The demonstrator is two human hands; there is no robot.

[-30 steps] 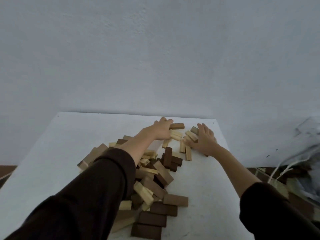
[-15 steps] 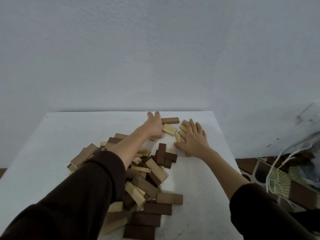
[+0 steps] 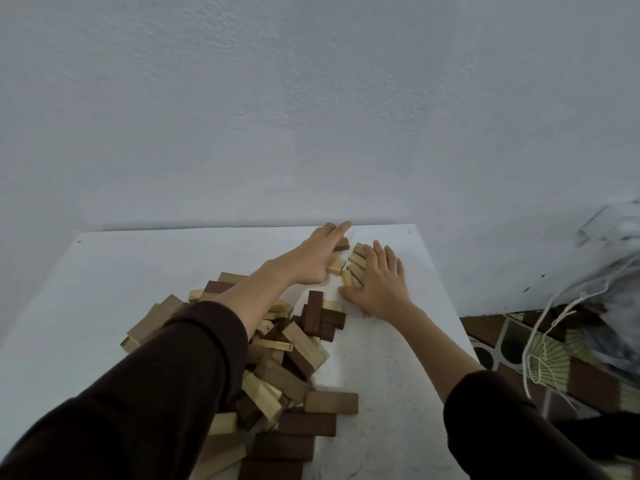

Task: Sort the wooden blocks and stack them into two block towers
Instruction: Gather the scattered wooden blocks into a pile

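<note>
A jumbled pile of light and dark wooden blocks [image 3: 277,362] runs down the middle of the white table [image 3: 114,282]. Near the far right corner lies a small cluster of pale blocks [image 3: 355,261] and one dark block [image 3: 341,244]. My left hand [image 3: 317,254] reaches far across with straight fingers, lying over the dark block and touching it. My right hand [image 3: 379,284] lies flat with spread fingers on the pale cluster, pressing it to the table. Some pale blocks are hidden under both hands.
A pale wall [image 3: 311,116] stands right behind the table's far edge. To the right, below table height, sit a patterned floor [image 3: 512,344] and a crumpled plastic bag with white strings [image 3: 595,299]. The table's right edge [image 3: 446,299] is close to my right hand.
My left hand has slid further toward the far edge, over the dark block. My right hand has flattened onto the pale blocks and gathered them closer together.
</note>
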